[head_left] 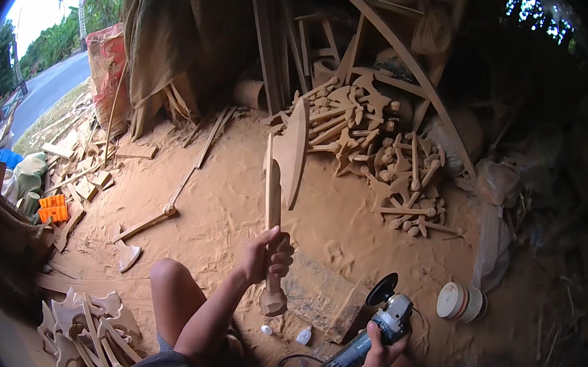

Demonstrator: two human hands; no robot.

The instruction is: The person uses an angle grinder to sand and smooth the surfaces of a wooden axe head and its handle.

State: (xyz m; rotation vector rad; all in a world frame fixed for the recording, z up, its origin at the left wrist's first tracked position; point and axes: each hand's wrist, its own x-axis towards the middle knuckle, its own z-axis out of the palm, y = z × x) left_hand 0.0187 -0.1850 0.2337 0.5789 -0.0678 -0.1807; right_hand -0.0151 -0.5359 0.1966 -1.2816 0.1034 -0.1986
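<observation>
My left hand (pixel 269 256) is closed round the handle of a wooden axe (pixel 290 155), held upright before me. Its broad curved blade is at the top, and a knobbed end sticks out below my fist. In my right hand (pixel 383 353) is a blue and grey angle grinder (pixel 347 355), gripped by its body near the right knee. The dark round disc (pixel 382 289) on its head points up and away from me, apart from the axe. Whether the disc is spinning cannot be told. A cord loops from the grinder's rear end.
Carved wooden pieces (pixel 350 120) lie heaped at the back, with more (pixel 92 335) at lower left. Another wooden axe (pixel 143 230) rests on the dusty ground (pixel 229 167). A wooden block (pixel 351 313), small white bottle (pixel 304 335) and round container (pixel 458 302) are nearby.
</observation>
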